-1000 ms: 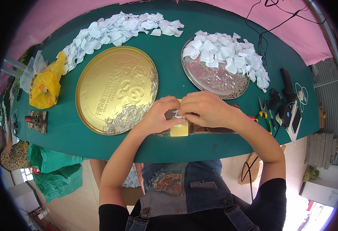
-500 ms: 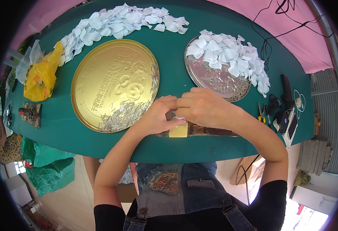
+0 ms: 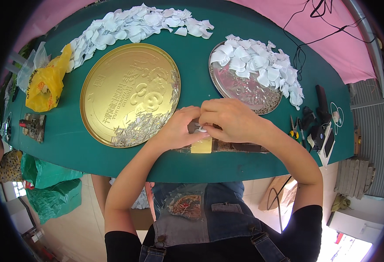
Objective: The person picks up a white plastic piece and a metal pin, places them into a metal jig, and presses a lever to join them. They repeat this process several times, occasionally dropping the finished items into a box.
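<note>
My left hand (image 3: 179,129) and my right hand (image 3: 232,120) meet over a brown block (image 3: 235,147) with a yellow patch (image 3: 201,146), close to the table's near edge. A small bit of a white toothed piece (image 3: 202,130) shows between their closed fingers. The fingertips cover most of it. Left of my hands lies a round gold tray (image 3: 113,89) with embossed figures. Short silver metal pins (image 3: 141,129) are heaped along its near right rim. Beyond my right hand sits a round silver tray (image 3: 231,85), partly covered by white toothed pieces (image 3: 262,63).
A long heap of white pieces (image 3: 126,26) curves along the far left. A yellow plastic bag (image 3: 45,89) and a small metal device (image 3: 33,126) lie at the left. Yellow-handled pliers (image 3: 294,131), a black tape dispenser-like object (image 3: 317,136) and cables (image 3: 300,52) are at the right.
Both hands stay over the block, with the right fingers shifted slightly around the white piece. The whole view has moved a little; the trays and heaps lie as before.
</note>
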`<state>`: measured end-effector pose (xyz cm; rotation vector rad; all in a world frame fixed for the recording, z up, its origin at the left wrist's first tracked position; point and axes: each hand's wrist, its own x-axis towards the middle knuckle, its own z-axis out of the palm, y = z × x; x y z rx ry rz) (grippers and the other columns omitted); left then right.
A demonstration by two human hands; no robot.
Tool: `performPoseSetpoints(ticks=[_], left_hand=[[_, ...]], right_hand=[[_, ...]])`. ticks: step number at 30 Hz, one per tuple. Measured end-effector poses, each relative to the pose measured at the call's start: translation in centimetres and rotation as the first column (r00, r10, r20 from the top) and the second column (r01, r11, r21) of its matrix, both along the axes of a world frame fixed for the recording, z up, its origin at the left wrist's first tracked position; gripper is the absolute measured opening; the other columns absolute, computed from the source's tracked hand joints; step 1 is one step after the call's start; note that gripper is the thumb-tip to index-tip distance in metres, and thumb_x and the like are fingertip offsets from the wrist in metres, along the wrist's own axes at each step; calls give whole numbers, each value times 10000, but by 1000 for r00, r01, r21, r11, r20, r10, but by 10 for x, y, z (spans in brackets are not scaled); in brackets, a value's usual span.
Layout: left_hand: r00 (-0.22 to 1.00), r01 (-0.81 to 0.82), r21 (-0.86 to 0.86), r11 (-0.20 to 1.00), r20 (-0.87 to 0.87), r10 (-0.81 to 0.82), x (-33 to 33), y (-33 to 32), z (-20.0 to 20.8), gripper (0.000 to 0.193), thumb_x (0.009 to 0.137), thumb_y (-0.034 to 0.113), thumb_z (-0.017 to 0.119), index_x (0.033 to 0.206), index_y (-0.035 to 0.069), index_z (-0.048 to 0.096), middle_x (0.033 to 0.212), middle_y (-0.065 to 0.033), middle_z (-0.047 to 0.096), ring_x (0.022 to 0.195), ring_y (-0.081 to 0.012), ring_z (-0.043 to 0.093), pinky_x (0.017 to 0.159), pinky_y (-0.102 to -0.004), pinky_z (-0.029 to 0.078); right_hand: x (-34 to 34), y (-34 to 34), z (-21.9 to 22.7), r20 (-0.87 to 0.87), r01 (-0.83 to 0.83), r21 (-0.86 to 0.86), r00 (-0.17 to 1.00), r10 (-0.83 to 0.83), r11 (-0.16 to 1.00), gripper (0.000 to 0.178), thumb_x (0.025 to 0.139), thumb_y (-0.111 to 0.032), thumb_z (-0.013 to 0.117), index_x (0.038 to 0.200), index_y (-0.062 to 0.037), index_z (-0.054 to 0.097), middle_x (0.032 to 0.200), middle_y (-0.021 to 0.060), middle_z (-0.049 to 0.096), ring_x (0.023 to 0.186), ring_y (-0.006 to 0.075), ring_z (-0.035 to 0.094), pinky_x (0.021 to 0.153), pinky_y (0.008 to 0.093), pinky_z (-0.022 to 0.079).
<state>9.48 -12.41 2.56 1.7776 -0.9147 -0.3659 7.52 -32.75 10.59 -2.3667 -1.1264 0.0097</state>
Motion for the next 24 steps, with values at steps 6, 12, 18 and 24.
performPoseSetpoints(ticks=[6,12,18,24], left_hand=[[999,-28,-70,997,-47,25,-3,-3,6,477,728,169,807,1137,34,601,1007,-135,671,938,-337,645,844,-409,494],[995,-35,-2,999,-95,35,-4,-1,17,485,735,155,806,1150,19,593,1029,-140,677,952,-330,662,844,-399,513],[994,-35,-77,996,-103,27,-6,-3,18,453,752,160,792,1127,6,589,1035,-142,683,980,-318,677,877,-378,526],[999,-44,-31,999,-10,43,-3,0,7,349,725,176,812,945,-6,611,885,-134,644,825,-304,642,749,-383,507]], right_hand=[[-4,-1,-7,-211,157,85,968,-136,984,110,763,-87,732,830,-51,653,782,50,619,678,217,613,607,348,488],[-8,7,5,-477,398,47,815,-330,916,135,757,-117,755,853,-36,703,736,62,663,626,169,611,591,310,480],[-13,4,-1,-519,459,28,766,-380,888,133,772,-134,742,866,-40,732,765,65,703,638,163,633,619,313,502],[-19,8,2,-594,532,24,688,-416,846,126,821,-131,714,871,-15,723,774,57,691,652,119,602,627,290,484]])
